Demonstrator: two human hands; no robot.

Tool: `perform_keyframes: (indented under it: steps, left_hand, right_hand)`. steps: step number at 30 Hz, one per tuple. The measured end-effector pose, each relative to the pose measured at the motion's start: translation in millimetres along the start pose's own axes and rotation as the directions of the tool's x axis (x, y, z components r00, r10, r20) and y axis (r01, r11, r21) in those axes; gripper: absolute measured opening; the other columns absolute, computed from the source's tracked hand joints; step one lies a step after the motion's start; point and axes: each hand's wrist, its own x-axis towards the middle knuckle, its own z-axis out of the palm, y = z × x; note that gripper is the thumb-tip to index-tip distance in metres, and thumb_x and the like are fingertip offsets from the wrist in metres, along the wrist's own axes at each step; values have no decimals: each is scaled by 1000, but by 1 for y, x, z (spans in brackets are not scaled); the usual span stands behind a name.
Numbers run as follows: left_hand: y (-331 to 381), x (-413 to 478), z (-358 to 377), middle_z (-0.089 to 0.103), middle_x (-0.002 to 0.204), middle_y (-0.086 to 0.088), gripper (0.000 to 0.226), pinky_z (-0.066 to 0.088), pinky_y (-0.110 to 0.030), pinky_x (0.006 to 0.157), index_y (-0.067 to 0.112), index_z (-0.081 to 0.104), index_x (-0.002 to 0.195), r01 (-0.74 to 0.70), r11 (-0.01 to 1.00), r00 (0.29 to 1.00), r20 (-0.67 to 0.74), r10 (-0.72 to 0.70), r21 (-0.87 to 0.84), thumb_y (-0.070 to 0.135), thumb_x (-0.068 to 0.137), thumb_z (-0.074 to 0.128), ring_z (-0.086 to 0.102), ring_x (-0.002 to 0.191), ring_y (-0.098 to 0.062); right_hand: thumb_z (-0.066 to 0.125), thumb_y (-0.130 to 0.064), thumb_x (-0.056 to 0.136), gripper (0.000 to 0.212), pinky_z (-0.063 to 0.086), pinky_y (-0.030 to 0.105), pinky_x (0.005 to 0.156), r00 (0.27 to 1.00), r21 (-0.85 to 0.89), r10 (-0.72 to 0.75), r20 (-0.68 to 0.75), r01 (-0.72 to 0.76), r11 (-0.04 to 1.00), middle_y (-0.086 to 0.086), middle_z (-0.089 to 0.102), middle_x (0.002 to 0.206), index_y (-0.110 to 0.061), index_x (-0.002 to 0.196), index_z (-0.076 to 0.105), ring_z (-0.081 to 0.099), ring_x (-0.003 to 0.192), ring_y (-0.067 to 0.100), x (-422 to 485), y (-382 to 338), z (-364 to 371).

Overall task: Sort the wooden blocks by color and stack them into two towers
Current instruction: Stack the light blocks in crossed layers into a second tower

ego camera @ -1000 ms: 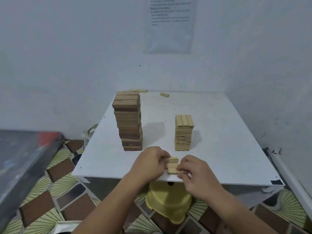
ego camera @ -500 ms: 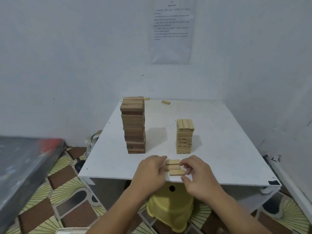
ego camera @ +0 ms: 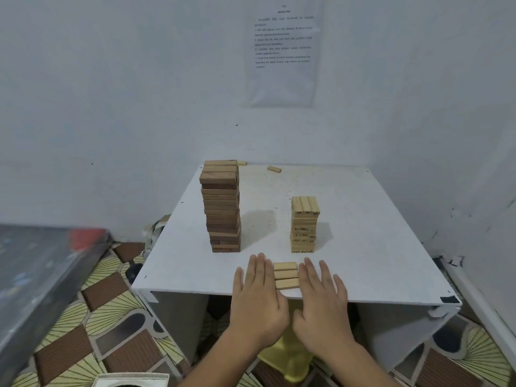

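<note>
A tall tower of dark brown blocks [ego camera: 222,208] stands left of centre on the white table [ego camera: 363,233]. A shorter tower of light blocks [ego camera: 305,223] stands to its right. Three light blocks [ego camera: 286,275] lie side by side in a flat row near the table's front edge. My left hand [ego camera: 258,300] lies flat with straight fingers against the row's left end. My right hand [ego camera: 321,300] lies flat against its right end. Both hands press the row between them.
Two loose light blocks lie at the table's far edge, one [ego camera: 274,169] in the open and one [ego camera: 241,163] behind the dark tower. A yellow stool [ego camera: 290,356] stands under the table. A dark box [ego camera: 42,275] sits at the left. White walls close in behind and on the right.
My fingers, curled around the three blocks before, have straightened out flat on either side of the row. The camera has tilted up a little.
</note>
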Motion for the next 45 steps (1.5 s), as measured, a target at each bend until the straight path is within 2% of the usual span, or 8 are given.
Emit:
perform_keyframes:
  steps: [11, 15, 18, 21, 27, 36, 42, 45]
  left_hand:
    - [-7, 1, -9, -11, 173, 0, 89, -12, -39, 127, 16, -4, 166, -69, 997, 997, 24, 70, -46, 49, 83, -11, -17, 158, -15]
    - [-18, 6, -26, 9, 173, 4, 71, -7, -28, 127, 18, 12, 166, -229, 960, 973, -3, 232, -159, 44, 102, 27, -2, 159, -11]
    - [-24, 18, -37, 45, 158, 2, 66, 19, -25, 124, 17, 43, 155, -306, 930, 952, -55, 301, -206, 41, 96, 56, 34, 148, -18]
    - [-23, 27, -50, 66, 112, 3, 41, 51, -37, 92, 17, 68, 122, -320, 916, 947, -51, 318, -242, 32, 85, 62, 59, 103, -16]
    - [-24, 38, -49, 71, 93, 8, 26, 54, -39, 78, 21, 76, 92, -305, 911, 952, -48, 304, -277, 31, 80, 56, 62, 87, -12]
    - [-25, 44, -54, 74, 109, -2, 18, 53, -36, 93, 13, 81, 98, -324, 881, 941, -26, 336, -345, 13, 86, 68, 66, 102, -17]
    - [-29, 49, -53, 68, 96, 9, 13, 55, -38, 82, 24, 71, 90, -307, 910, 942, 46, 332, -278, 33, 81, 76, 62, 90, -11]
    - [-24, 49, -55, 63, 91, 9, 12, 53, -34, 76, 24, 66, 92, -348, 915, 933, 20, 359, -206, 30, 83, 72, 57, 84, -13]
  right_hand:
    - [44, -22, 90, 85, -9, 37, 125, 1000, 136, 23, -9, -22, 990, -5, -5, 171, -20, 164, 0, -12, 157, 17, -1, 2, -6]
    - [44, -27, 86, 75, 9, 31, 123, 990, 218, -61, -125, 87, 972, -7, 29, 164, -18, 159, 30, 19, 153, 13, 4, 9, -16]
    - [51, -22, 88, 67, 19, 30, 124, 977, 238, -207, -56, 215, 947, -8, 36, 160, -23, 155, 41, 28, 148, 11, 17, 18, -24]
    - [50, -29, 91, 61, 26, 37, 121, 954, 188, -298, 25, 288, 939, -11, 35, 159, -33, 151, 46, 29, 146, 12, 30, 25, -27]
    - [53, -32, 97, 46, 27, 36, 121, 960, 200, -278, 9, 271, 942, -9, 37, 157, -37, 142, 59, 33, 142, 17, 42, 34, -16]
    - [53, -27, 91, 47, 40, 39, 108, 952, 238, -277, -133, 301, 923, -10, 59, 140, -24, 136, 64, 47, 127, 18, 36, 33, -7]
    - [61, -23, 85, 35, 50, 43, 92, 926, 235, -323, -195, 364, 901, -5, 67, 126, -23, 116, 77, 56, 109, 23, 39, 39, -2]
    - [58, -29, 87, 38, 45, 37, 101, 936, 286, -310, -169, 347, 893, -7, 63, 130, -23, 120, 76, 51, 115, 20, 39, 39, -8]
